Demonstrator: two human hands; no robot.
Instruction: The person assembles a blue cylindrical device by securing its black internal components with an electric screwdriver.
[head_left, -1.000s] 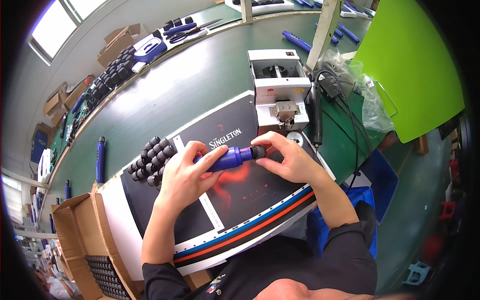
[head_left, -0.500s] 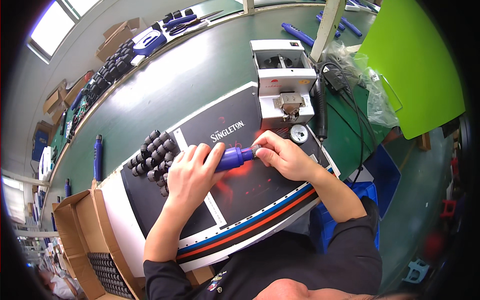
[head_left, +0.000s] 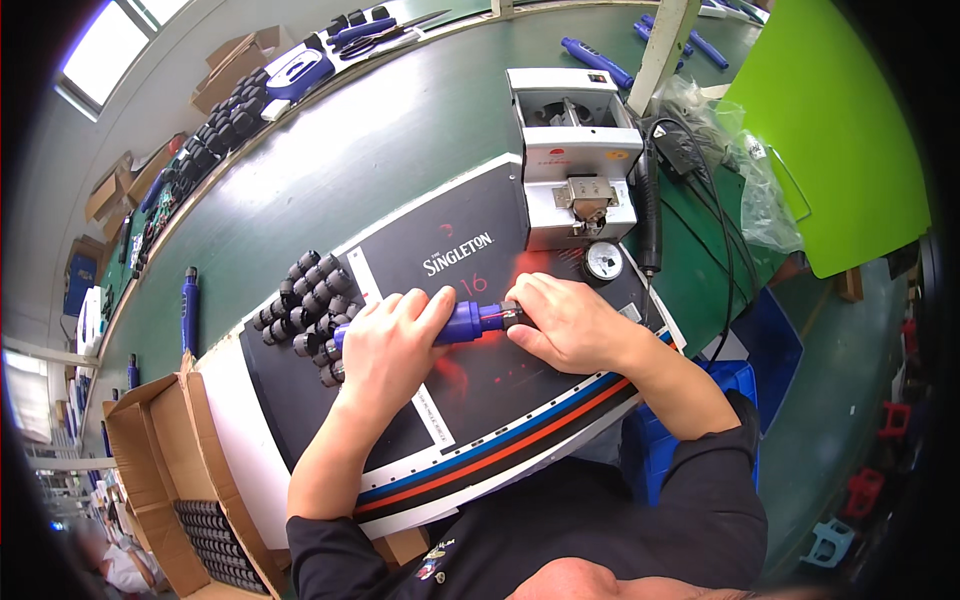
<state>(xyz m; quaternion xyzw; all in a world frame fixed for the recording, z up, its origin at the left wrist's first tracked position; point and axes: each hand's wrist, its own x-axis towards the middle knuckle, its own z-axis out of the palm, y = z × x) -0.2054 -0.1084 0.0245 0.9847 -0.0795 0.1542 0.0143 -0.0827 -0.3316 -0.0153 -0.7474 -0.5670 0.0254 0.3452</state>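
My left hand [head_left: 388,345] is wrapped round a blue tube-shaped housing [head_left: 462,323], held level above the dark mat. At the housing's right end, my right hand [head_left: 572,322] grips a black end piece [head_left: 513,315] with fingers and thumb. A bit of red wire shows in the gap between housing and end piece. How far the two are joined I cannot tell. Left of my left hand lies a cluster of black ribbed caps [head_left: 310,300] on the mat [head_left: 400,270].
A white bench machine [head_left: 575,160] stands beyond my right hand, with a round gauge [head_left: 603,261] by its base. Beside it is a black corded tool [head_left: 650,215]. An open carton [head_left: 190,450] of black parts sits at left; a blue tube [head_left: 191,310] stands behind it.
My right hand has gone from pinching a small part with wires at the housing's end to gripping a black end piece there. The left hand keeps its hold.
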